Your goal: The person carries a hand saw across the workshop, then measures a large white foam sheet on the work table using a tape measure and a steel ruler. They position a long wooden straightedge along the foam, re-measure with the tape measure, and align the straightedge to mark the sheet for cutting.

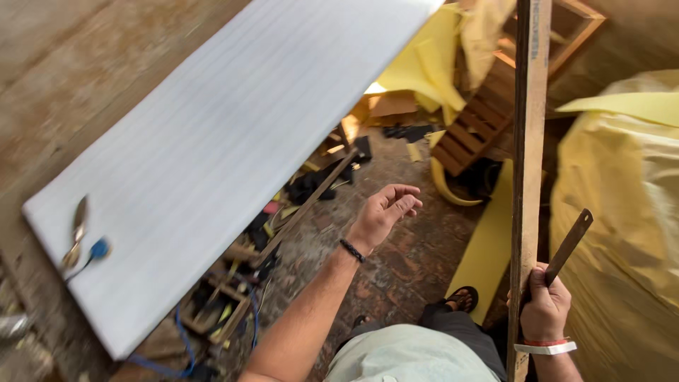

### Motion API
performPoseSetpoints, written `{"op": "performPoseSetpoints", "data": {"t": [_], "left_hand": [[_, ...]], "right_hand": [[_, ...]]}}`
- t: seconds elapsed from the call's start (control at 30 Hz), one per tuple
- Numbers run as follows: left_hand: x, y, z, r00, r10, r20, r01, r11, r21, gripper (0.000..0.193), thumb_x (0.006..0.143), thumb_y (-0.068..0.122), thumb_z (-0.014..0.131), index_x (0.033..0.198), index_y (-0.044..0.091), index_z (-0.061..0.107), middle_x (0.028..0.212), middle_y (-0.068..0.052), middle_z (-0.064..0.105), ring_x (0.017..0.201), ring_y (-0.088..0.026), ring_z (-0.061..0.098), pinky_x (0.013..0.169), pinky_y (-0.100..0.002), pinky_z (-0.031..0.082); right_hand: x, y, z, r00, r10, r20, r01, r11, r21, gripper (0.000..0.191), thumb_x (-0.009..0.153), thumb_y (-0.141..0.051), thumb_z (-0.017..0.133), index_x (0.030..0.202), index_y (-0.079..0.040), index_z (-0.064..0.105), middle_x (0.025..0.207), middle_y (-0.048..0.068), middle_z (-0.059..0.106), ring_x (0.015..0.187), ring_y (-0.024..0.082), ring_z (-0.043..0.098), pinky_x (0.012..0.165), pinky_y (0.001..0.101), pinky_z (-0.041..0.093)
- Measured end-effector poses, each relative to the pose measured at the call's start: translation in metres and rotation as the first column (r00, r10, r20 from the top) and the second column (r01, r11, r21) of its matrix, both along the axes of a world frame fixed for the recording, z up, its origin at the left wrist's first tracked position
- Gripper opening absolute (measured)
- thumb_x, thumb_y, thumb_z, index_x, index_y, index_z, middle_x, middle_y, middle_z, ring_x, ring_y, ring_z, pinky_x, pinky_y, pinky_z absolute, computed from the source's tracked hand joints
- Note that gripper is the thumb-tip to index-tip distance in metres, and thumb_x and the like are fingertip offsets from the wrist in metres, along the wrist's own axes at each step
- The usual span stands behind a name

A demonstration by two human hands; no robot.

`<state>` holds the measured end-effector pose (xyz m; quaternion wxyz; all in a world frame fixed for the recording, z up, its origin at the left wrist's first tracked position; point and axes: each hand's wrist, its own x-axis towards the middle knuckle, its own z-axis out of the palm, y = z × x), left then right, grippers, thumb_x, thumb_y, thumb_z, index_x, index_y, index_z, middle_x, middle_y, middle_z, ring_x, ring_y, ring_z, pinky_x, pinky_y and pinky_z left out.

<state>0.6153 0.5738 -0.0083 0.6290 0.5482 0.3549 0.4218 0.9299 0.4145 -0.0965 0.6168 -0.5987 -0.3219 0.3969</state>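
My right hand [544, 305] grips a long upright wooden strip [529, 141] and, with it, a flat dark metal blade [570, 244] that sticks up to the right. My left hand [385, 212] hangs open in the air over the floor, fingers loosely curled, holding nothing, a dark band on its wrist. A large white foam sheet [226, 141] lies on the wooden surface to the left, its near edge just left of my left hand. Scissors with a blue-tipped tool [85, 244] rest on the sheet's near left corner.
Yellow foam sheets and scraps [424, 64] lie at the back, and a plastic-wrapped yellow foam block [622, 205] stands at the right. A wooden frame [488, 120] leans at the back. Wood offcuts, a thin stick [304, 209] and cables litter the brick floor. My sandalled foot [463, 297] shows below.
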Motion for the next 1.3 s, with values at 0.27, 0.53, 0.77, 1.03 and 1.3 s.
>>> {"op": "performPoseSetpoints", "data": {"t": [0.27, 0.53, 0.77, 1.03, 1.3], "left_hand": [[-0.252, -0.044, 0.005, 0.786, 0.614, -0.081, -0.608, 0.789, 0.084, 0.081, 0.099, 0.053, 0.060, 0.158, 0.004, 0.033, 0.153, -0.021, 0.048, 0.143, -0.028, 0.047, 0.115, -0.044, 0.043], [-0.417, -0.102, -0.026, 0.005, 1.000, 0.010, -0.933, 0.008, -0.360, 0.084, 0.094, 0.049, 0.059, 0.156, 0.006, 0.020, 0.143, -0.025, 0.046, 0.136, -0.036, 0.052, 0.114, -0.054, 0.043], [-0.475, -0.093, -0.120, -0.051, 0.997, 0.057, -0.735, 0.001, -0.679, 0.057, 0.100, 0.038, 0.057, 0.139, -0.003, 0.046, 0.140, -0.027, 0.054, 0.133, -0.039, 0.056, 0.109, -0.053, 0.049], [-0.533, 0.003, -0.185, 0.247, 0.949, -0.195, -0.657, 0.017, -0.754, 0.051, 0.104, 0.042, 0.053, 0.127, -0.003, 0.060, 0.109, -0.017, 0.076, 0.099, -0.028, 0.074, 0.079, -0.038, 0.063], [-0.583, -0.078, -0.176, -0.008, 0.723, -0.691, -0.935, -0.250, -0.251, 0.020, 0.097, 0.025, 0.065, 0.107, 0.010, 0.072, 0.087, -0.004, 0.079, 0.069, -0.013, 0.074, 0.055, -0.029, 0.058]], "right_hand": [[-0.128, 0.097, -0.053, 0.790, 0.556, 0.257, -0.500, 0.828, -0.253, 0.025, 0.111, -0.023, 0.061, 0.112, -0.001, 0.071, 0.078, -0.002, 0.058, 0.069, 0.006, 0.046, 0.060, 0.0235, 0.036], [-0.221, 0.245, -0.010, -0.076, 0.745, 0.662, -0.624, 0.483, -0.615, 0.019, 0.098, -0.025, 0.068, 0.102, -0.009, 0.077, 0.073, 0.013, 0.070, 0.065, 0.025, 0.068, 0.060, 0.0351, 0.054], [-0.367, 0.439, -0.025, -0.183, 0.551, 0.814, -0.834, 0.352, -0.425, 0.014, 0.103, -0.016, 0.064, 0.107, -0.003, 0.070, 0.080, 0.015, 0.073, 0.069, 0.025, 0.070, 0.064, 0.0333, 0.057], [-0.558, 0.571, -0.032, -0.413, 0.313, 0.855, -0.738, 0.436, -0.516, 0.020, 0.118, -0.018, 0.057, 0.115, -0.007, 0.072, 0.089, 0.013, 0.072, 0.063, 0.020, 0.064, 0.057, 0.0309, 0.052], [-0.706, 0.436, -0.050, -0.628, 0.357, 0.692, -0.757, -0.073, -0.649, 0.063, 0.087, -0.048, 0.071, 0.143, -0.020, 0.061, 0.107, 0.011, 0.069, 0.070, 0.014, 0.063, 0.054, 0.0242, 0.058]]}}
